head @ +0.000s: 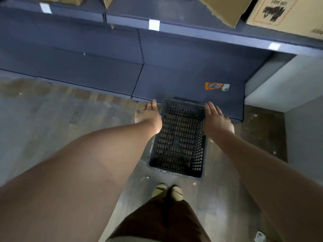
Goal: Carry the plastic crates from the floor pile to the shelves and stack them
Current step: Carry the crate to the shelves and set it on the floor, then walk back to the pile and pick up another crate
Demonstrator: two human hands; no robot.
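Flanking a dark perforated plastic crate point(178, 138) at frame centre, the left hand point(148, 116) and right hand point(216, 119) lie flat against its long sides, fingers straight, neither grip curled round anything. The crate's far end overlaps the front edge of the bottom shelf point(174, 81). An orange packet point(216, 86) lies on that shelf, right of centre. Cardboard boxes point(286, 13) sit upper right.

The crate point(178, 138) sits in front of my feet point(167, 191), its far end at the edge of the bottom shelf point(174, 79). My left hand point(148, 113) is at its left side, my right hand point(215, 117) at its right. A small packet point(216, 86) lies on that shelf, beyond the crate (slightly right). Cardboard boxes point(283, 13) stand on the shelf above.
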